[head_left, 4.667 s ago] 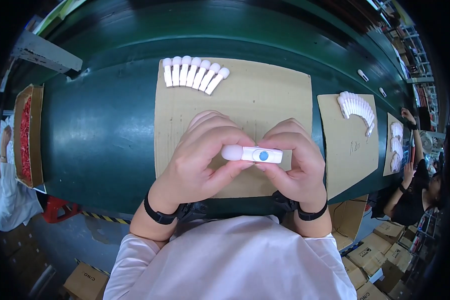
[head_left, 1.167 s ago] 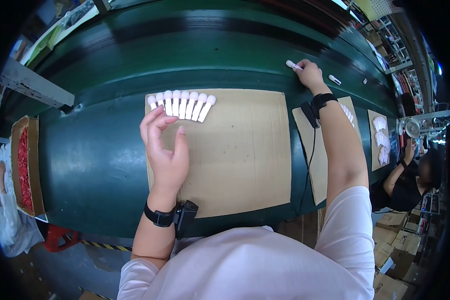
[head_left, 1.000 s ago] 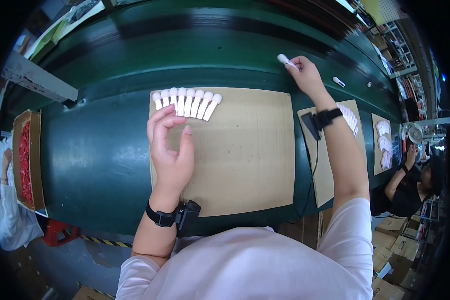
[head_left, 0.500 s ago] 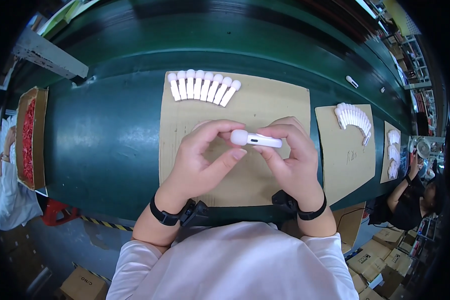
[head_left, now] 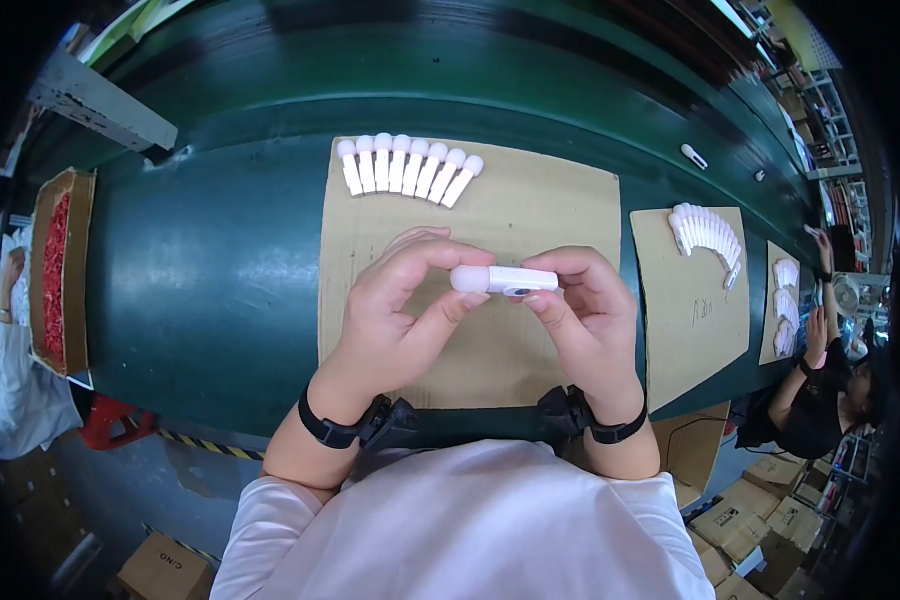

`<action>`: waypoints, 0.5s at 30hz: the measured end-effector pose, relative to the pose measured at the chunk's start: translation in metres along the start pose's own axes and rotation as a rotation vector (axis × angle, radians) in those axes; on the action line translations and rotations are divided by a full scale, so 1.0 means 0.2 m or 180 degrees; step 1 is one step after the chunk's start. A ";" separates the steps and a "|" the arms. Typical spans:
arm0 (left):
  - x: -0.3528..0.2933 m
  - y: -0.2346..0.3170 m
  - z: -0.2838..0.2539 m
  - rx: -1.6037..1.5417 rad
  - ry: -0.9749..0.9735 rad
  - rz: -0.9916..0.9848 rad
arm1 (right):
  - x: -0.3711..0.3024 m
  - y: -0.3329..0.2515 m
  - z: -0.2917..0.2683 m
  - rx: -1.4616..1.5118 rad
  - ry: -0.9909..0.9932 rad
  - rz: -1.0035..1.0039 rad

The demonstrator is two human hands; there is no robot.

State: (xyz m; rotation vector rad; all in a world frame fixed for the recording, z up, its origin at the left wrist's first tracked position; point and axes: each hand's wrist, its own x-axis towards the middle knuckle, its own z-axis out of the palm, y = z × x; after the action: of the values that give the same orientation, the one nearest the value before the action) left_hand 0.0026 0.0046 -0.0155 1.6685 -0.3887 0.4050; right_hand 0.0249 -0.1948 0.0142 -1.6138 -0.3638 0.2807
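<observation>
Between my hands lies a small white wand-shaped device (head_left: 510,279) with a rounded, pale head, held level above the cardboard sheet (head_left: 450,360). My left hand (head_left: 395,310) is closed, thumb and fingers pinching the head end. My right hand (head_left: 590,315) grips the body's far end between thumb and fingers. A dark oval spot shows on the device's lower side, near my right thumb. Beyond my hands, several matching wands (head_left: 397,165) are fanned out side by side along the sheet's far edge, heads pointing away from me.
At left stands a cardboard tray (head_left: 82,275) of small red pieces, beside a person in white. Rightward, another cardboard sheet (head_left: 695,340) carries an arc of wands (head_left: 705,230). One dark-marked wand (head_left: 694,156) lies on the green surface farther back. A person in black (head_left: 820,405) works at far right.
The device has rolled about its length: its dark slot is out of sight and a dark oval shows instead. It has shifted slightly left. The person at far right has raised an arm.
</observation>
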 end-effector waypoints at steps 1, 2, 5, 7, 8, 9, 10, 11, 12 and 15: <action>0.00 0.01 0.00 -0.0002 0.0001 -0.0003 | 0.00 0.00 0.00 -0.0190 0.0025 -0.0104; 0.00 0.03 0.01 -0.0132 0.0037 -0.0106 | -0.01 0.00 0.00 -0.0379 0.0050 -0.0208; 0.01 0.05 0.01 -0.0392 0.0110 -0.0316 | 0.00 0.03 -0.02 -0.0711 -0.0060 -0.0758; 0.01 0.05 0.00 -0.0158 -0.0054 -0.0293 | 0.01 0.02 -0.01 -0.0874 -0.0117 -0.1031; 0.01 0.04 0.00 -0.0042 -0.0136 -0.0281 | 0.01 0.01 -0.01 -0.0937 -0.0082 -0.1112; 0.01 0.04 0.00 -0.0043 -0.0135 -0.0286 | 0.02 -0.01 0.00 -0.1001 -0.0047 -0.1193; 0.01 0.03 0.00 -0.0012 -0.0150 -0.0176 | 0.02 -0.01 0.00 -0.1063 -0.0010 -0.1274; 0.01 0.03 0.00 0.0019 -0.0164 -0.0067 | 0.03 -0.01 0.00 -0.1060 -0.0011 -0.1270; 0.02 0.03 0.00 0.0050 -0.0178 0.0043 | 0.03 -0.01 0.00 -0.1153 -0.0044 -0.1333; 0.02 0.03 -0.01 0.0076 -0.0264 0.0136 | 0.03 -0.01 -0.01 -0.1336 -0.0112 -0.1458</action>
State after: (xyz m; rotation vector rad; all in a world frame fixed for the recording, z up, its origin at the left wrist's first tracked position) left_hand 0.0035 0.0067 -0.0078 1.7065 -0.4831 0.3741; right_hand 0.0314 -0.1938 0.0172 -1.8769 -0.8462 -0.1275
